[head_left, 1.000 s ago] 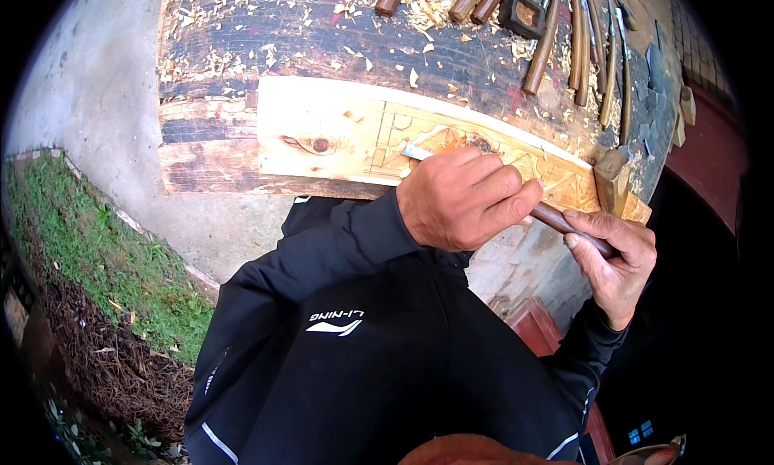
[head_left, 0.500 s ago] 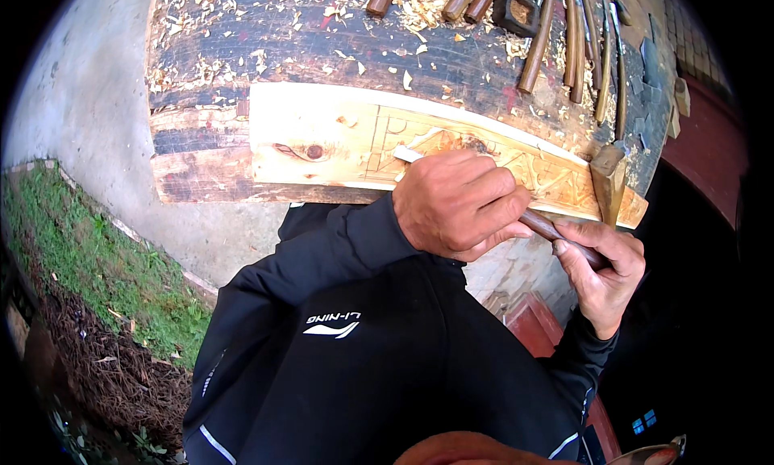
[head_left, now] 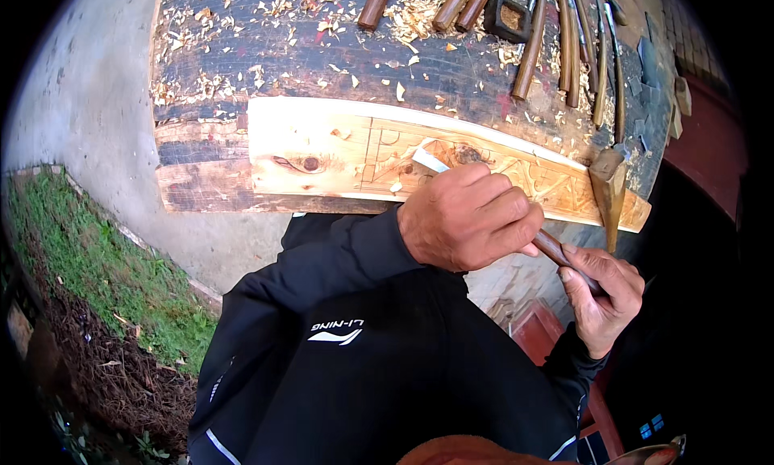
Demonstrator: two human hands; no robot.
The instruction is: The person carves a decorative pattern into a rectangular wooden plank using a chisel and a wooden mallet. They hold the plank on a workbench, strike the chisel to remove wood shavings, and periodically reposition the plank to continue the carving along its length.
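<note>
A long pale wooden board lies along the near edge of the bench, with pencilled lines and shallow carved relief on its middle and right part. My left hand is closed round the front of a wood chisel, just at the board's near edge. The chisel's flat bright blade sticks out past my left fist and its tip rests on or just over the carved area. My right hand grips the rear of the dark wooden handle, off the board's near side. A wooden mallet lies across the board's right end.
Several wooden-handled carving tools lie at the back right of the worn bench. A dark square-holed block sits among them, and wood shavings are scattered over the bench. Grass borders the concrete at left.
The chisel tip has moved to the right along the carved part, and more of its blade shows. Both hands keep their hold. The whole view has shifted slightly.
</note>
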